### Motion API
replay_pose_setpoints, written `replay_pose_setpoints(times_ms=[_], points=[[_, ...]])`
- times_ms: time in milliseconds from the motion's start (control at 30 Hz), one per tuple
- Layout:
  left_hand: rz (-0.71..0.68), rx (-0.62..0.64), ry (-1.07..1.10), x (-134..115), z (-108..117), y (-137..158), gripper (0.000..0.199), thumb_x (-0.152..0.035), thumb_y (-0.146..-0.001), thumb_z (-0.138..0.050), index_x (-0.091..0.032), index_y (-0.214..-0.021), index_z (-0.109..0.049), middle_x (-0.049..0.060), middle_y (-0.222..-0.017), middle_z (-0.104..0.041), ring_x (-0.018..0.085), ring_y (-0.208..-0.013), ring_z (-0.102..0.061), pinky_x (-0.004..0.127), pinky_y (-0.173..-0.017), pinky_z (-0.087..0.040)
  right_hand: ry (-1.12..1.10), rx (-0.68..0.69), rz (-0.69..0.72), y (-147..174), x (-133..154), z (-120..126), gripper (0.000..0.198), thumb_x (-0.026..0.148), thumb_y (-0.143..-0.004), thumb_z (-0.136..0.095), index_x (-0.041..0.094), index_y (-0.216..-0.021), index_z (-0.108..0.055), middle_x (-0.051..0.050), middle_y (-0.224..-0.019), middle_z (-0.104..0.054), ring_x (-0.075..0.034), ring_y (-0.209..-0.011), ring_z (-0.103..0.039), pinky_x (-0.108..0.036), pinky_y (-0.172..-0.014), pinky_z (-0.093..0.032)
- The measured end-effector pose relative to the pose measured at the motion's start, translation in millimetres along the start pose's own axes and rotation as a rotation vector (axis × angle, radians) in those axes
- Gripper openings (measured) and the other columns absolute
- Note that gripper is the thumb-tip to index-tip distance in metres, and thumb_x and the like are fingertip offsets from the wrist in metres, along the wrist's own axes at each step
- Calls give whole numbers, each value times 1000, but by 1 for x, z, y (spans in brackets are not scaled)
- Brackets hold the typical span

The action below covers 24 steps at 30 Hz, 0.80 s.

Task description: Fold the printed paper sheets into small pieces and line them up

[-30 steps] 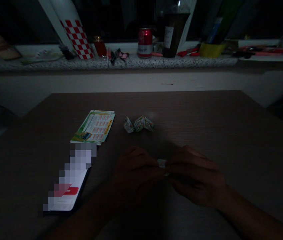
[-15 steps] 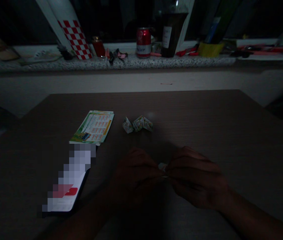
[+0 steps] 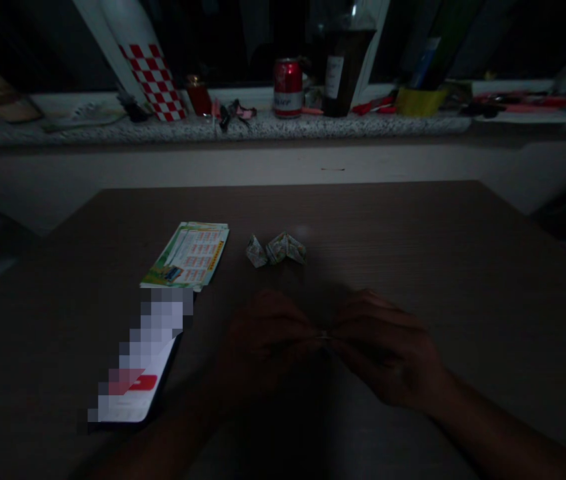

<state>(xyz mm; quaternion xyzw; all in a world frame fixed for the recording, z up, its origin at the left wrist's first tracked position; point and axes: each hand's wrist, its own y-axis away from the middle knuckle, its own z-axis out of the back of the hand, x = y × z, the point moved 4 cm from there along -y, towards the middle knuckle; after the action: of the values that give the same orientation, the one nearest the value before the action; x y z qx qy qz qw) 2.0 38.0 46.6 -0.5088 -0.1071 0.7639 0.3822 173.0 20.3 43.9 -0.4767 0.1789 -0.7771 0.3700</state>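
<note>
Both my hands meet near the front middle of the table. My left hand (image 3: 267,333) is closed, thumb and fingers pinching one end of a small piece of paper (image 3: 323,335). From the other side my right hand (image 3: 383,340) pinches the same paper, its fingers also closed. Only a thin pale edge shows between the fingertips; the rest is hidden by fingers and shadow. Beyond the hands lie small folded paper pieces (image 3: 286,248), printed in green and white, with another folded piece (image 3: 256,252) just left of them.
A stack of printed calendar cards (image 3: 193,253) lies left on the dark wooden table (image 3: 387,227). A phone (image 3: 130,407) with a lit, partly blurred screen is in front of it. On the granite sill (image 3: 263,127) stand a red can (image 3: 287,87) and a dark bottle (image 3: 343,73).
The paper between my fingertips has turned from a small visible face to a thin edge. My right hand has shifted slightly left and up; the things on the table stay put.
</note>
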Motion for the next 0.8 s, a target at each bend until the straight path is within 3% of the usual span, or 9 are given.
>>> replay_pose_setpoints(times_ms=[333,600,667,800], points=[[251,-47,105,23,8,4,6,-21,-80,-70,-18,-78,-75,3,-69,-68,15,-69,-62,25,-65,-47,-6,59,-220,-1,-11,-8,8,9,-84,-61,17,-84,-63,-2,-72,-63,-15,-69,-57,-32,-68,-44],[468,-30,226,34,10,7,7,-21,-77,-71,-18,-73,-75,3,-70,-67,14,-66,-62,23,-59,-47,1,193,-328,-1,-19,-13,7,14,-86,-57,19,-81,-59,-1,-73,-61,-15,-71,-56,-31,-68,-43],[514,-77,209,37,19,9,7,-21,-77,-71,-19,-73,-75,3,-73,-68,14,-67,-63,23,-60,-48,11,210,-345,3,-25,-10,8,14,-87,-56,19,-81,-59,-1,-74,-60,-15,-71,-56,-31,-68,-43],[583,-302,145,42,40,12,7,-17,-77,-69,-20,-74,-74,0,-78,-69,13,-72,-64,21,-61,-48,59,178,-372,11,-38,2,9,15,-87,-55,19,-79,-59,-2,-76,-62,-16,-73,-58,-30,-67,-45]])
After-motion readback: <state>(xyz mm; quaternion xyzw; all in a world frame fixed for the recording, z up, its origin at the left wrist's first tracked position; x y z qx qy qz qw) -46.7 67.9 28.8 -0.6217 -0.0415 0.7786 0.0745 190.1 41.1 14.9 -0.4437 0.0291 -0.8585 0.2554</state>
